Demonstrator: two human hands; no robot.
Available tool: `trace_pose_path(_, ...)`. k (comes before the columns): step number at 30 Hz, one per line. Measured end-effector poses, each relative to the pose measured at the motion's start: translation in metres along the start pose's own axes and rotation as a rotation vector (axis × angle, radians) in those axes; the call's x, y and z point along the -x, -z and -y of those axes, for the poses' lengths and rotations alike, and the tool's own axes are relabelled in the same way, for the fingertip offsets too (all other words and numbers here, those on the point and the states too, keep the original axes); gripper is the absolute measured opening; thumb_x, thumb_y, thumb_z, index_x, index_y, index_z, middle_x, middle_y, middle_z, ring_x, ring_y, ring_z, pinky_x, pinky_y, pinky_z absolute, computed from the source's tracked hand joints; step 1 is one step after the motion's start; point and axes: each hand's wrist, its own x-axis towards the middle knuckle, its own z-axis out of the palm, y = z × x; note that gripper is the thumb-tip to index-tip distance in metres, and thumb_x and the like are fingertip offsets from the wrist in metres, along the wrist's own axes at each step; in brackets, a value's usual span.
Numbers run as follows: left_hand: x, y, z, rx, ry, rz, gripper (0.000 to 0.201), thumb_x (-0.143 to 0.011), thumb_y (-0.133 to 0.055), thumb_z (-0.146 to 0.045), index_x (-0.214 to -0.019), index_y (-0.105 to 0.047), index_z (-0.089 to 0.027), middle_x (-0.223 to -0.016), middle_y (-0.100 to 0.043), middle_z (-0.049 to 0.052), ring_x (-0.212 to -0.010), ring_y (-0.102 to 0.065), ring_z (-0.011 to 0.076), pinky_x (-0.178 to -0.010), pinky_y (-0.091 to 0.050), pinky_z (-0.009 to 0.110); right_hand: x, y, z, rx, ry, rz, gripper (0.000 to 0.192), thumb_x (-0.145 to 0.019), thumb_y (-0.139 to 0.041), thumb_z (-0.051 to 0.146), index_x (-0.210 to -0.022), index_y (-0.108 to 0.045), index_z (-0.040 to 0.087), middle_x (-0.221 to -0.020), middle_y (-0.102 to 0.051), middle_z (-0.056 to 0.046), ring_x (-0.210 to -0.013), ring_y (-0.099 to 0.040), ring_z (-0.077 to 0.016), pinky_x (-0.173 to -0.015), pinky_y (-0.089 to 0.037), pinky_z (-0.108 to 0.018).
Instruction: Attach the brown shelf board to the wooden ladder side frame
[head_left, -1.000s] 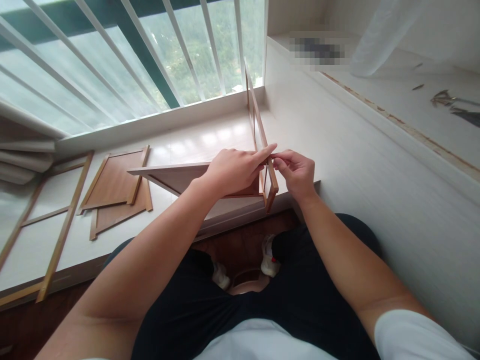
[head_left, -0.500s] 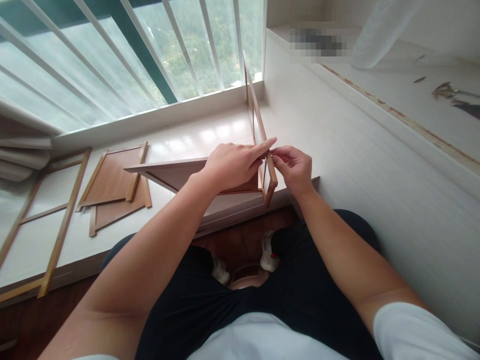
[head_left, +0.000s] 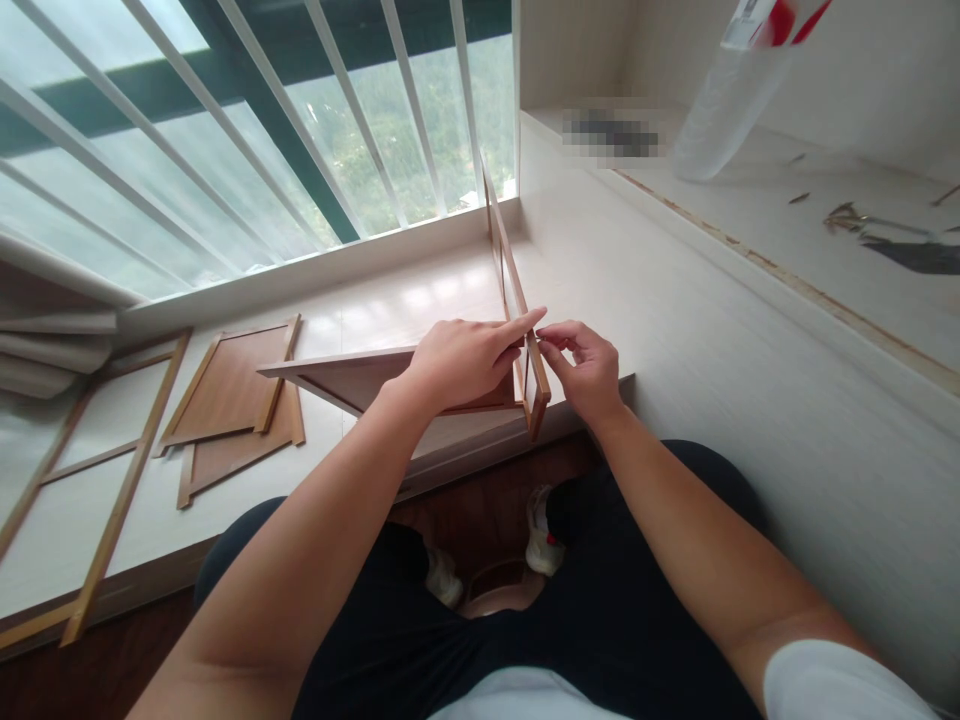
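On the pale glossy window ledge [head_left: 420, 300], the left hand [head_left: 461, 360] presses a flat brown wooden panel [head_left: 352, 372] against an upright thin wood-edged frame [head_left: 517, 290]. The right hand [head_left: 589, 365] pinches something at the frame's top edge, perhaps a small fastener. Loose brown boards [head_left: 232, 395] lie well apart leftward.

On the window ledge [head_left: 420, 300] at my twelve o'clock an upright wooden frame [head_left: 508, 262] stands on edge, a panel [head_left: 352, 365] butting it from nine. Flat panels [head_left: 229, 390] lie at ten; a plastic bag [head_left: 724, 95] at two.
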Motion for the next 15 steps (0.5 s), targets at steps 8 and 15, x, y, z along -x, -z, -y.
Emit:
trace_pose_path(8,0.0020,-0.0017,0.0041,-0.002,-0.002,-0.026,0.057,-0.104,-0.035,-0.042,-0.160,-0.028,-0.042,-0.121,-0.077,0.001,-0.095,-0.076,0.0248,-0.073,-0.052,0.033,-0.0022,-0.0038,0.0002,-0.035,-0.034,0.022,0.018,-0.093,-0.069,0.038,-0.099,-0.076,0.022,-0.095,-0.076,-0.003,-0.088,-0.069,-0.0158,-0.081,-0.056,-0.030)
trace_pose_path(15,0.0027,-0.0007,0.0051,0.028,0.005,-0.042,0.052,-0.104,-0.034,-0.041,-0.156,-0.035,-0.043,-0.123,-0.076,0.000,-0.099,-0.076,0.0252,-0.073,-0.052,0.032,-0.0018,-0.0046,0.0009,0.004,-0.018,0.024,0.014,-0.094,-0.068,0.035,-0.100,-0.075,0.024,-0.095,-0.076,-0.002,-0.087,-0.069,-0.0164,-0.081,-0.056,-0.032)
